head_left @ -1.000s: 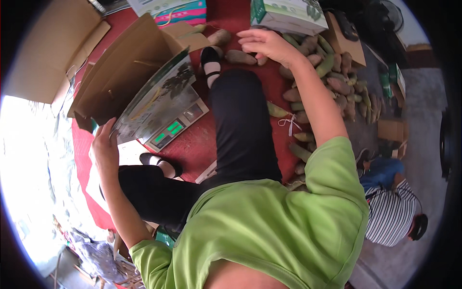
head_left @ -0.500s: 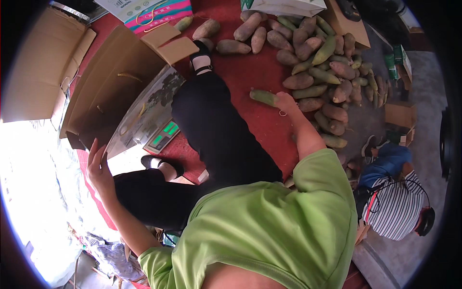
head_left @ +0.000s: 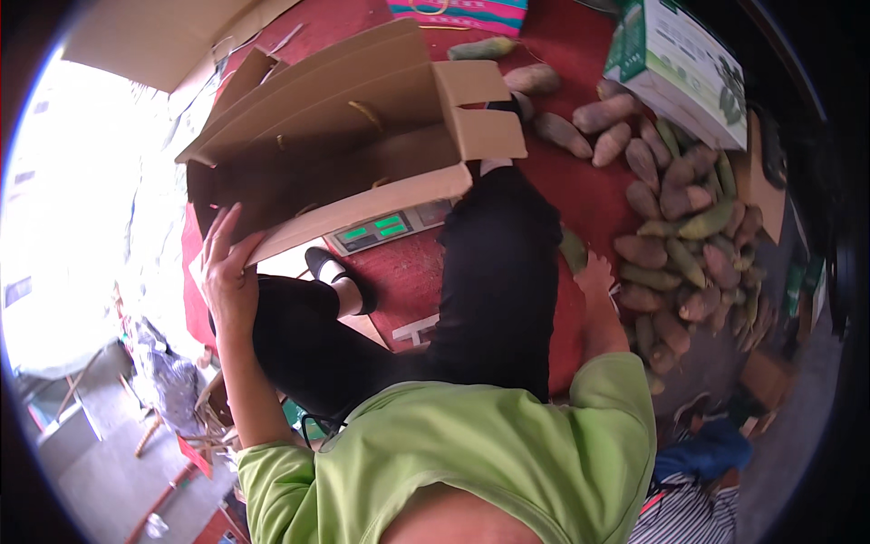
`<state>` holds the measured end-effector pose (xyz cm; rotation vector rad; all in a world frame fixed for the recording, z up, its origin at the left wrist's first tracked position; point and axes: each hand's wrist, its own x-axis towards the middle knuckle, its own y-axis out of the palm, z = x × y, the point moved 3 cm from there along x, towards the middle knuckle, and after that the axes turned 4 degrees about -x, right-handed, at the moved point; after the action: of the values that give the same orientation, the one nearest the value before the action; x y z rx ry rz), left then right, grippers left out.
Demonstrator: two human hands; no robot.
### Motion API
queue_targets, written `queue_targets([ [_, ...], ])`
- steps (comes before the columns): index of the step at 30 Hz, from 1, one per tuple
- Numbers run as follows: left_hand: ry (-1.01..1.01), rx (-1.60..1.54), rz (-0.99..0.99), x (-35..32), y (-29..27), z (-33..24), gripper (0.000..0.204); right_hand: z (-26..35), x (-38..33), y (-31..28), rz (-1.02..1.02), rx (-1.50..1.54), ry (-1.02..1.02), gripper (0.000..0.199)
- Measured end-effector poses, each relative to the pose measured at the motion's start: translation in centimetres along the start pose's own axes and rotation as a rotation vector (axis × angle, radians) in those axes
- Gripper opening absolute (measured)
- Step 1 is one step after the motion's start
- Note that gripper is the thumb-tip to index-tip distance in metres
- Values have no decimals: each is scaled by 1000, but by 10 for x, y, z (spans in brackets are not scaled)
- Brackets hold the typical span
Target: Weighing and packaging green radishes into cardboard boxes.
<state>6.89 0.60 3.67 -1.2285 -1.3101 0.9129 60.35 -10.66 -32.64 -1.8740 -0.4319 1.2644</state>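
Note:
My left hand (head_left: 228, 272) pinches the near left corner of an open cardboard box (head_left: 317, 218), thumb outside and fingers over the rim. The box stands with its flaps up on a scale whose lit green display (head_left: 373, 230) shows below its near wall. To the right of my black-trousered knee, my right hand (head_left: 595, 279) is closed round a green radish (head_left: 572, 251). My leg hides part of that radish. Beyond the hand lies a heap of long vegetables (head_left: 680, 249), some green, some brownish pink.
A white and green carton (head_left: 680, 68) stands behind the heap. A pink and blue striped bag (head_left: 467, 14) lies at the far edge of the red mat (head_left: 412, 276). Another person in a striped shirt (head_left: 693, 517) is at the lower right. Bright plastic sheeting (head_left: 91, 208) is on the left.
My view has swung, so the box shows more of its inside. My left hand now grips the box's rim more fully. The radish in my right hand has come closer to my knee.

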Motion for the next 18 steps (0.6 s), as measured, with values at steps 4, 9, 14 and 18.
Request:
queue_targets([
  [4,-26,14,17,-3,3,4,30,1,6,28,41,58,68,78],
  [9,-7,67,-10,-8,3,6,31,6,3,25,94,145,104,79],
  [14,24,32,-6,-9,7,4,27,-31,28,51,150,603,127,82],
  [18,-8,26,-35,-14,3,5,25,-7,-5,-60,-140,431,-125,73],
])
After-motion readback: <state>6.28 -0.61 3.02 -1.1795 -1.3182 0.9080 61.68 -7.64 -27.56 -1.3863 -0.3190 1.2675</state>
